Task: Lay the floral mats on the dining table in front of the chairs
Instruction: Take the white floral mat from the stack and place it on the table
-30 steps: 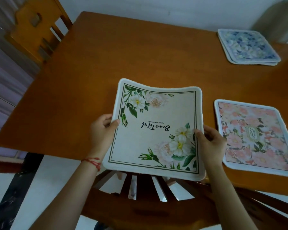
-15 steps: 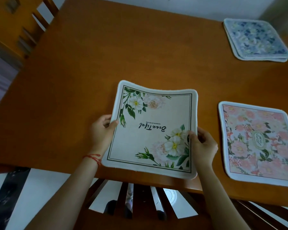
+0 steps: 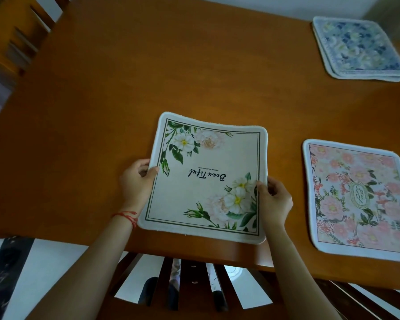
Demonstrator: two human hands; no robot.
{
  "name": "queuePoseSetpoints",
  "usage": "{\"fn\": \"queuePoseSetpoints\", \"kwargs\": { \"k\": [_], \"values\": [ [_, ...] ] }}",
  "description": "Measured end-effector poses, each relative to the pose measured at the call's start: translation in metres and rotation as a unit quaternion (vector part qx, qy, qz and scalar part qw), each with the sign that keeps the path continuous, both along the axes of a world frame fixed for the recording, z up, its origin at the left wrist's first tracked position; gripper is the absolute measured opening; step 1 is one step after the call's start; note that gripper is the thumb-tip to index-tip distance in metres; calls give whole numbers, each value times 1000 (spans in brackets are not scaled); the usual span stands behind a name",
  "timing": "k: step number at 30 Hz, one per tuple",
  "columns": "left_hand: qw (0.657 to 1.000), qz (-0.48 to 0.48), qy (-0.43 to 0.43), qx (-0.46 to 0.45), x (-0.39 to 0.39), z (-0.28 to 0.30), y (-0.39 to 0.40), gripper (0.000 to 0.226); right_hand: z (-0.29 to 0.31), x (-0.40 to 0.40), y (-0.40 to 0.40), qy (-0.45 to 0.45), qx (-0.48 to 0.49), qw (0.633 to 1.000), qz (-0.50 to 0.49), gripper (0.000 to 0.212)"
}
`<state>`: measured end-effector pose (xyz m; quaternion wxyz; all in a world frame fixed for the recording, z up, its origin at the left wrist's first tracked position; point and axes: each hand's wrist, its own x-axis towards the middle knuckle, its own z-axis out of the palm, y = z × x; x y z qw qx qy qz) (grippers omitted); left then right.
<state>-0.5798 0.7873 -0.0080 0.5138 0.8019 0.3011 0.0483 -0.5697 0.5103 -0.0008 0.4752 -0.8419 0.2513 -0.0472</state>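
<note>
While both hands grip it by its side edges, the cream mat (image 3: 206, 179) with white roses and the script "Beautiful" sits over the near part of the wooden dining table (image 3: 102, 88), its far corners curling upward and its lettering upside down from this view. The left hand (image 3: 136, 184) pinches the left edge, thumb on top and fingers tucked beneath; the right hand (image 3: 275, 199) clasps the right edge the same way. A red string bracelet (image 3: 126, 215) circles the left wrist.

To the right, well apart from the held mat, a pink floral mat (image 3: 358, 199) marked "Garden" lies flat near the table's front edge, its right side cut off by the frame. At the far right corner rests a stack of blue floral mats (image 3: 358, 47); at least two edges show, though the exact count is hard to tell.

Directly below the held mat, the slatted back of a dark wooden chair (image 3: 187, 287) stands against the table edge. A second chair (image 3: 21, 38) is partly visible at upper left.
</note>
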Motion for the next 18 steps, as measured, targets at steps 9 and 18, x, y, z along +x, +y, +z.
{"fn": "queuePoseSetpoints", "kwargs": {
  "k": [9, 18],
  "values": [
    [999, -46, 6, 8, -2, 2, 2, 46, 1, -2, -5, 31, -9, 999, -4, 29],
    [999, -47, -2, -11, -13, 6, -10, 52, -7, 5, -1, 46, 6, 999, 25, 40]
  ]
}}
